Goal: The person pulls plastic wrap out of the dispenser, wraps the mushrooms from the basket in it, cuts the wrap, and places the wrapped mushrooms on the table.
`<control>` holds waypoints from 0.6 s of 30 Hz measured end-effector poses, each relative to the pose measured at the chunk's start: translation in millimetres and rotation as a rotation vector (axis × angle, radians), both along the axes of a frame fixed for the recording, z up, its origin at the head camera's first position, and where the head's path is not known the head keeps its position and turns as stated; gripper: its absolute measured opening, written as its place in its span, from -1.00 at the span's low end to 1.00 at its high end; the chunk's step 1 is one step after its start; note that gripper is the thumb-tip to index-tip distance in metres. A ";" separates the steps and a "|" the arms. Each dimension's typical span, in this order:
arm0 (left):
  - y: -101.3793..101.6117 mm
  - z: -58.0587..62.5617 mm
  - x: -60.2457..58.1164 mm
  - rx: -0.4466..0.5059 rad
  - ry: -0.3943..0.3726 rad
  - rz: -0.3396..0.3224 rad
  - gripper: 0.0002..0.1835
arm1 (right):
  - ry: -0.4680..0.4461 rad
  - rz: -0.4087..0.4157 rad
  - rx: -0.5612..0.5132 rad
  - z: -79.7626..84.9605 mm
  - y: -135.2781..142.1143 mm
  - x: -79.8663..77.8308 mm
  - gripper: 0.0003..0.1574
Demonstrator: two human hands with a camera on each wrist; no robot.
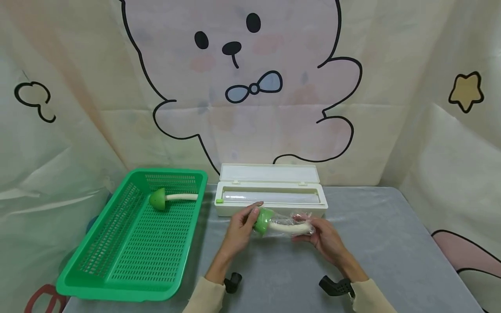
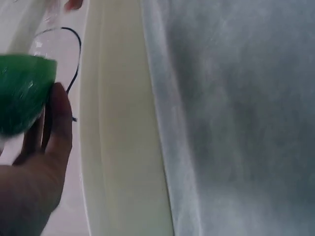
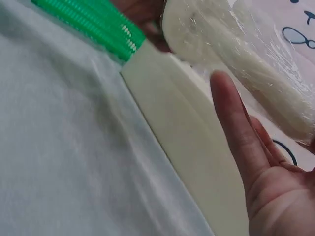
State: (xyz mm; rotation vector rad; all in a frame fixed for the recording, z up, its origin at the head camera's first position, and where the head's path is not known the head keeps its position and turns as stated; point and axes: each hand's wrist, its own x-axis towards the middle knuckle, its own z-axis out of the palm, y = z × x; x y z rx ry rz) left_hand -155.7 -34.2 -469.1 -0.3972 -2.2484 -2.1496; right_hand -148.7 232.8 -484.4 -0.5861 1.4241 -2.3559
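A toy mushroom [image 1: 289, 228] with a green cap and white stem lies sideways in clear film above the table. My left hand [image 1: 239, 227] holds its cap between thumb and fingers; in the left wrist view the green cap [image 2: 24, 91] sits by the fingertips. My right hand [image 1: 326, 241] is at the stem's free end, fingers along the film. In the right wrist view its thumb [image 3: 231, 110] is straight and apart from the wrapped stem [image 3: 266, 78]. Just behind the hands stands a white film dispenser box [image 1: 270, 210], lid raised, with a roll inside.
A green plastic basket [image 1: 182, 269] stands at the left with another green-capped mushroom [image 1: 158, 199] in it. Grey cloth [image 1: 375, 230] covers the table. A printed curtain [image 1: 391, 65] hangs behind and at the sides.
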 end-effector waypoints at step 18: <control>-3.0 3.0 0.0 -0.147 -0.027 -0.063 -0.53 | 0.001 -0.118 0.465 4.5 -24.8 -1.4 -0.33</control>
